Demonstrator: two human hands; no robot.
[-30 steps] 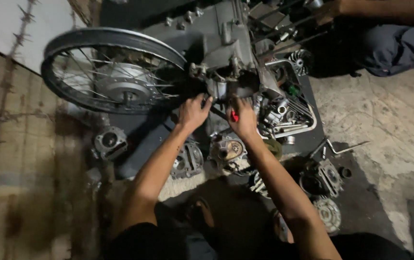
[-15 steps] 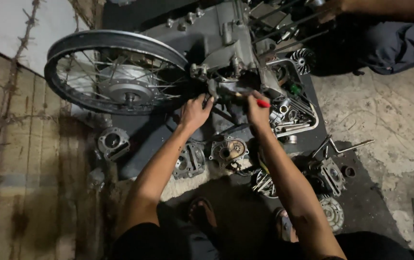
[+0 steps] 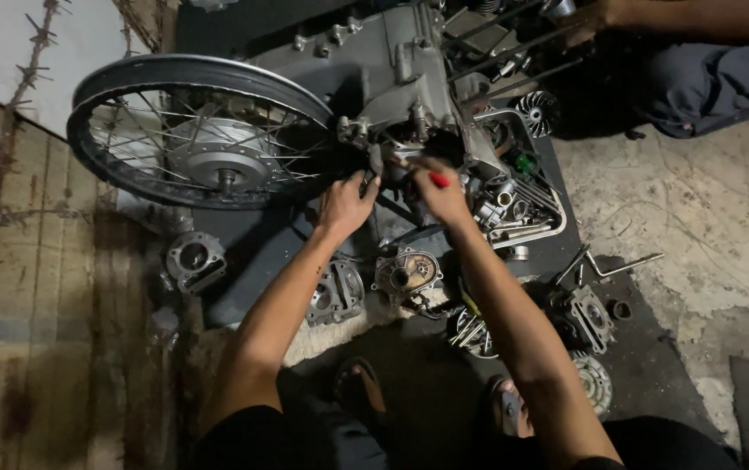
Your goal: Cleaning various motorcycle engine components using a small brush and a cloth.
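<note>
right hand (image 3: 441, 193) clamped round red-handled tool (image 3: 437, 179), tip hidden against engine casing (image 3: 392, 70) at 11 o'clock; left hand (image 3: 346, 206) grip unclear.

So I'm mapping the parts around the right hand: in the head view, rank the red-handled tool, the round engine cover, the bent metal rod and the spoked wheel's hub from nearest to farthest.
From the right hand:
1. Red-handled tool, in its grip.
2. Round engine cover, on the floor just below the hand.
3. Spoked wheel's hub, off to the left.
4. Bent metal rod, on the floor to the right; slightly farther than the hub, nearly too close to call.
</note>
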